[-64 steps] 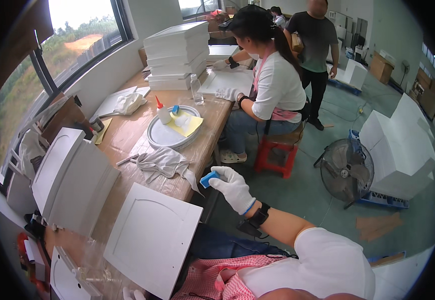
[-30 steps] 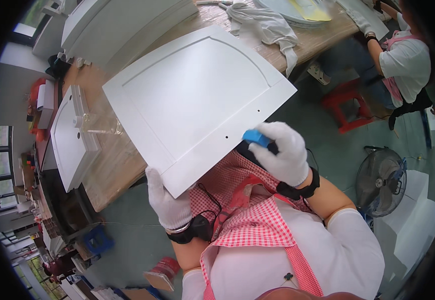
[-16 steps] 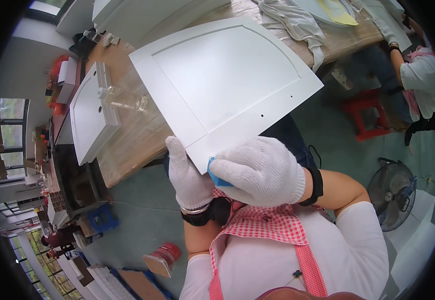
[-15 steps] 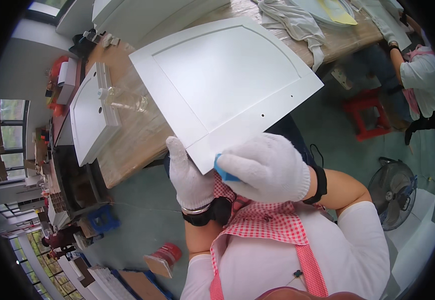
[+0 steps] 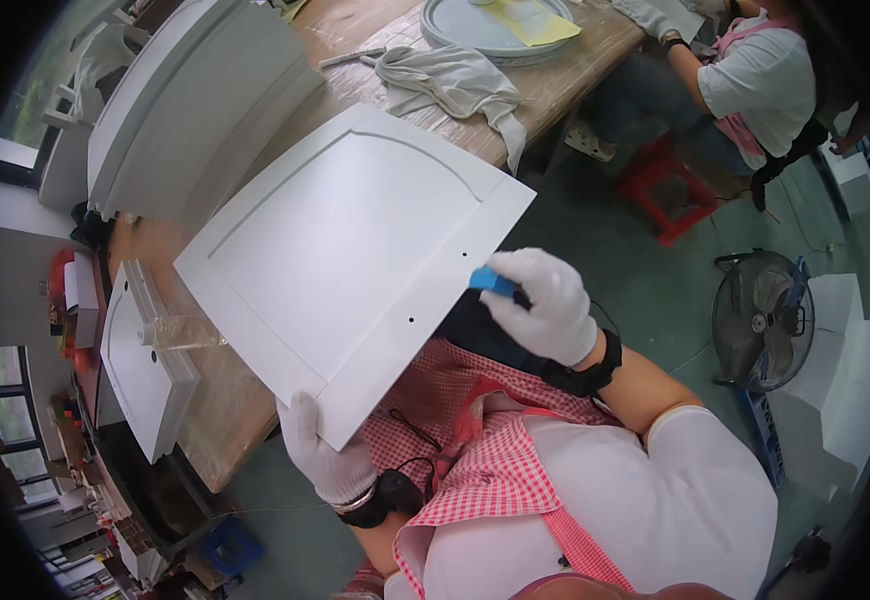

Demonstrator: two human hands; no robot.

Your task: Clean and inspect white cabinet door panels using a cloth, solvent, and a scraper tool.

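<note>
A white door-like panel [image 5: 335,240], with an arched groove and two small dark holes, lies tilted across the table's near edge. My left hand [image 5: 327,452], in a white knit glove, grips the panel's near corner with the thumb on top; the fingers underneath are hidden. In my gloved right hand [image 5: 545,305] is a small blue block [image 5: 492,281], pinched between thumb and fingers at the panel's right edge, near one hole.
A stack of white panels [image 5: 145,370] and a clear tape roll [image 5: 185,332] lie left on the wooden table [image 5: 217,440]. Beyond are large curved white pieces [image 5: 205,110], a grey cloth [image 5: 445,85] and round discs [image 5: 445,25]. Rightward: a co-worker [image 5: 755,75], red stool [image 5: 670,185], fan [image 5: 763,320].
My right hand has slid the blue block from the panel's near corner up along its right edge. In view, the panel and my left hand now sit lower and further left.
</note>
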